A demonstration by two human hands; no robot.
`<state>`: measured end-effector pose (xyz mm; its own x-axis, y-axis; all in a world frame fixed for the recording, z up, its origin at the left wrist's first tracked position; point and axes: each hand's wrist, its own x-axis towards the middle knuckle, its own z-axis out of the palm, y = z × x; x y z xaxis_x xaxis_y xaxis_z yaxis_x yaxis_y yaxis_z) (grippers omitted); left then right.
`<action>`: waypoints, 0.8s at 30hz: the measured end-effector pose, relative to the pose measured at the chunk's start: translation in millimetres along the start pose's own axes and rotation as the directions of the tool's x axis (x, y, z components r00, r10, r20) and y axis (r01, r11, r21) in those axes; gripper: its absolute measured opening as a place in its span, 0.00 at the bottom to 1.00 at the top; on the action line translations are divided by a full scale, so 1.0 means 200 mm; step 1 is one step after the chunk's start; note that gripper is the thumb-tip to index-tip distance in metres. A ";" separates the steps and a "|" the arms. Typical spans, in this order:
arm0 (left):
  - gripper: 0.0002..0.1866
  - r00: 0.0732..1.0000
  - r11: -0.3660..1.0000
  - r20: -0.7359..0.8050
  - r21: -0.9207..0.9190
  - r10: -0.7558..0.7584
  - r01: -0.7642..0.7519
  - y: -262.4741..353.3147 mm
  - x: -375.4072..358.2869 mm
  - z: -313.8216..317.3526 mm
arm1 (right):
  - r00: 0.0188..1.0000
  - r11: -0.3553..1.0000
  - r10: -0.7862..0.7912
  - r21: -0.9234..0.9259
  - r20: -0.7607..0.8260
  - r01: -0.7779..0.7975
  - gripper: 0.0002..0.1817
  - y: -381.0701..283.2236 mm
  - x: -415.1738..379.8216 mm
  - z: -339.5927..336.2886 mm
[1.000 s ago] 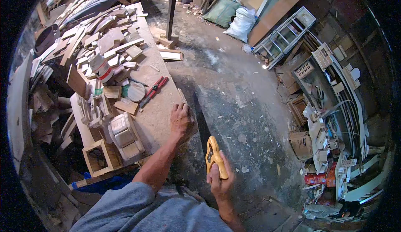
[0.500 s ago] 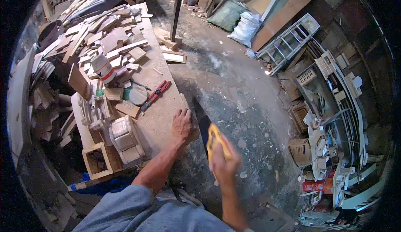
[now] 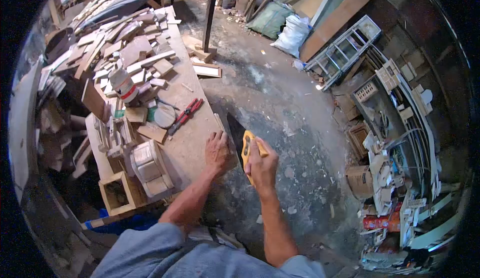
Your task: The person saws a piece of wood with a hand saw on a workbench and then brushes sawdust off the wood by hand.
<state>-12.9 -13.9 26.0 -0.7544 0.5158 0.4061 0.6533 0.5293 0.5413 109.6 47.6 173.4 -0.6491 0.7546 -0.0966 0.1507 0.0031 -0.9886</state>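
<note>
My right hand is closed round the yellow handle of a handsaw, just off the right edge of the workbench. The saw's dark blade points away from me along that edge and is hard to see against the floor. At the bench edge, my left hand presses down with bent fingers on a narrow wood strip, which is mostly hidden under it. A red and black tool, perhaps a utility knife, lies on the bench beyond my left hand.
Wood offcuts pile up on the bench, near a white bottle and a round wooden disc. Small wooden box pieces stand at left. A dark post, sacks and a glazed frame lie beyond.
My right hand has moved forward and slightly left with the handsaw, and less of the blade shows. My left hand stays on the wood strip.
</note>
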 end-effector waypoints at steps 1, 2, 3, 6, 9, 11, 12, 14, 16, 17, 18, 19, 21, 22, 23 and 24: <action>0.10 0.999 0.999 -0.042 0.020 0.030 -0.029 -0.02 0.03 0.00 | 1.000 1.000 0.014 0.005 0.009 -0.014 0.24 0.00 -0.05 -0.04; 0.10 0.995 0.999 -0.096 0.033 0.037 -0.034 -0.01 0.05 0.02 | 1.000 1.000 0.009 0.010 0.008 -0.010 0.24 -0.07 -0.12 -0.09; 0.10 0.993 0.998 -0.114 0.046 0.041 -0.036 -0.01 -0.02 0.03 | 0.999 0.999 0.038 0.019 -0.005 -0.038 0.24 -0.16 -0.28 -0.14; 0.10 1.000 1.000 0.003 -0.006 -0.005 0.005 -0.01 0.00 0.00 | 0.999 0.997 0.044 0.058 -0.026 -0.042 0.23 -0.19 -0.37 -0.17; 0.11 0.999 1.000 -0.038 0.013 0.014 -0.014 0.01 0.00 0.00 | 0.997 0.998 -0.068 -0.003 -0.023 0.068 0.21 0.07 -0.10 -0.07; 0.11 1.000 1.000 -0.011 0.015 -0.006 0.006 0.03 0.00 -0.02 | 0.999 0.996 0.050 0.076 0.018 -0.051 0.21 0.03 0.04 0.01; 0.11 1.000 1.000 0.012 0.020 -0.008 0.008 0.03 0.00 -0.04 | 0.999 0.996 0.045 0.081 -0.025 -0.043 0.21 -0.01 -0.06 0.01; 0.11 0.999 0.999 0.011 0.025 -0.041 0.041 0.04 0.05 -0.02 | 0.997 0.998 0.007 0.058 -0.082 -0.002 0.21 -0.04 -0.27 -0.05; 0.11 0.999 0.999 0.033 0.025 -0.041 0.040 0.02 -0.01 -0.01 | 0.997 0.998 0.017 0.060 -0.077 -0.013 0.21 -0.10 -0.50 -0.14; 0.11 1.000 1.000 0.015 0.019 -0.020 0.020 -0.01 -0.01 0.03 | 0.998 0.998 0.004 0.065 -0.066 0.000 0.21 -0.11 -0.52 -0.17; 0.11 1.000 1.000 0.000 0.012 -0.001 0.001 -0.03 0.00 0.04 | 0.998 0.996 -0.013 0.093 -0.059 0.019 0.20 -0.08 -0.51 -0.17; 0.14 1.000 1.000 -0.015 0.021 0.007 -0.007 -0.03 0.01 0.03 | 0.982 0.984 -0.177 -0.009 -0.065 0.176 0.20 0.04 -0.35 -0.12; 0.20 1.000 0.999 -0.009 0.031 0.022 -0.021 -0.01 -0.02 0.02 | 0.924 0.915 -0.381 -0.164 -0.041 0.370 0.19 0.26 -0.07 -0.04; 0.21 0.999 1.000 0.030 0.025 -0.016 0.015 0.01 -0.01 -0.01 | 0.900 0.882 -0.436 -0.212 -0.025 0.422 0.19 0.29 -0.03 -0.02; 0.22 0.996 0.999 0.076 0.023 -0.045 0.043 0.03 0.00 -0.04 | 0.911 0.893 -0.413 -0.204 -0.020 0.401 0.19 0.30 -0.04 -0.04; 0.23 0.988 0.998 0.136 0.020 -0.066 0.064 0.04 0.01 -0.07 | 0.924 0.908 -0.382 -0.198 -0.032 0.369 0.19 0.27 -0.08 -0.07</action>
<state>-8.8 -17.5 41.1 -0.7803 0.5664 0.2652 0.6046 0.5748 0.5514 137.8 44.3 123.2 -0.6335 0.7165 0.2922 0.0450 0.4111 -0.9105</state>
